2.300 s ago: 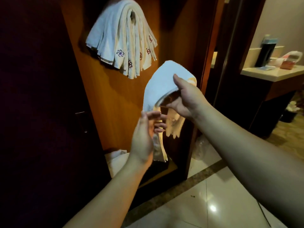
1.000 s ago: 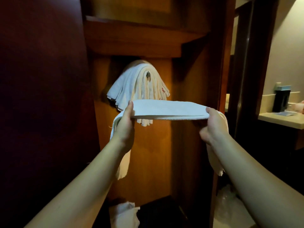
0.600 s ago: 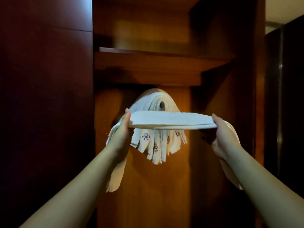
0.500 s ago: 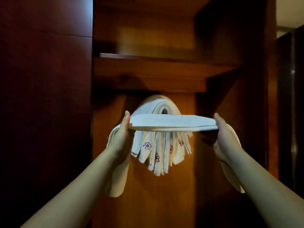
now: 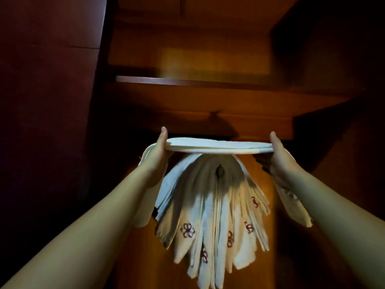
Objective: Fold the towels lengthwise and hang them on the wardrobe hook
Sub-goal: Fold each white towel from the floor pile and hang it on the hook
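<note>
The left hand [image 5: 156, 157] pinches one end of the folded towel [image 5: 218, 147], thumb on top and fingers underneath, and the right hand [image 5: 279, 158] takes the other end in the same kind of grip, thumb over the upper face and curled fingers below. Between the two grips the towel is stretched flat and level as a narrow white band; outside each grip its loose end drops down past the wrist.

Just under the stretched span, between the hands, the hook [image 5: 219, 174] shows as a small dark metal tip. A thick bunch of hung towels [image 5: 210, 222] is draped over it and fans downward, several with purple or red embroidery near their lower ends. The held towel lies just above the top of that bunch; whether it touches cannot be told.

Above the hands a wooden shelf [image 5: 208, 84] crosses the wardrobe [image 5: 208, 49], and a dark door panel [image 5: 48, 101] stands beyond the left grip.
</note>
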Tool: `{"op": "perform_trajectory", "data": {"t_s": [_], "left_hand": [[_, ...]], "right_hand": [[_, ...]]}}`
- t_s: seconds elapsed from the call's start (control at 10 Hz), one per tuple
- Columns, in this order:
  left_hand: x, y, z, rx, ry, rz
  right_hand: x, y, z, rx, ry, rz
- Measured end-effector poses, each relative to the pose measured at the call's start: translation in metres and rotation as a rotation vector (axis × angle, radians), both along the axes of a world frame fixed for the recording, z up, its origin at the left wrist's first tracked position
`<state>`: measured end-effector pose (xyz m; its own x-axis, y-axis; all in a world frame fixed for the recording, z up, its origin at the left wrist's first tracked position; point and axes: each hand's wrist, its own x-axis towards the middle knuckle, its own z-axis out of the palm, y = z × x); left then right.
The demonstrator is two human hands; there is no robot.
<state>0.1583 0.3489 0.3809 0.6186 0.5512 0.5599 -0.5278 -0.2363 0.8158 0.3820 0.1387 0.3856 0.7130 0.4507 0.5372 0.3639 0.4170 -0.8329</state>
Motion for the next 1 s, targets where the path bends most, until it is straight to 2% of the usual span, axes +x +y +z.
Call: {"op": "perform_trajectory", "data": {"t_s": [0.1,0.2,0.3,0.5,0.7,0.9,1.0], "left_hand": [[0.021,0.028,0.009,0.070,0.011,0.130],[0.038,0.047,0.020,0.101,0.038,0.148],[0.055,0.071,0.032,0.122,0.074,0.076],[0.081,0.111,0.037,0.077,-0.025,0.147],[0.099,0.131,0.033,0.043,0.039,0.165],[0.119,0.123,0.040,0.046,0.147,0.175],[0.133,0.124,0.048,0.019,0.110,0.282]], "right_hand": [[0.027,0.023,0.015,-0.051,-0.047,-0.019],[0.051,0.043,0.026,-0.099,-0.084,-0.044],[0.073,0.064,0.036,-0.092,-0.101,-0.057],[0.106,0.105,0.042,-0.140,-0.109,-0.063],[0.124,0.127,0.054,-0.226,-0.156,-0.072],[0.155,0.120,0.047,-0.114,-0.153,-0.135],[0.166,0.119,0.040,-0.075,-0.115,-0.230]]}}
